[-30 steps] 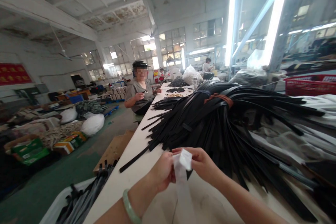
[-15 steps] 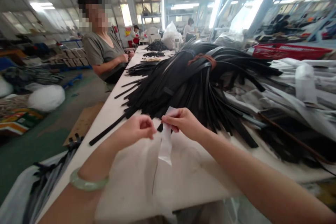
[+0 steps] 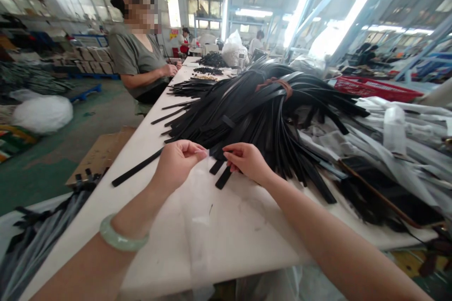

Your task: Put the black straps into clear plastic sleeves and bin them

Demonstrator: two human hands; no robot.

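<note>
My left hand [image 3: 178, 162] pinches the top end of a long, clear plastic sleeve [image 3: 199, 218], which hangs down over the table towards its front edge. Just right of it, the fingers of my right hand [image 3: 247, 162] are curled, thumb and forefinger close together. Whether anything thin is between them cannot be made out. Right behind both hands lies a big heap of black straps [image 3: 229, 108], bound with a brown tie [image 3: 275, 84]. Two strap ends [image 3: 223, 176] stick out beneath my right hand. One loose strap [image 3: 137, 167] lies to the left.
The white table [image 3: 162, 263] runs away from me. A phone [image 3: 391, 193] and clear plastic sleeves [image 3: 391, 127] lie on the right. Another person [image 3: 137, 61] stands at the table's left side. Sleeved straps [image 3: 45, 230] and a cardboard box [image 3: 102, 150] are below left.
The plastic sleeve has passed from my right hand to my left, and it now hangs further left. My right hand has let go of it.
</note>
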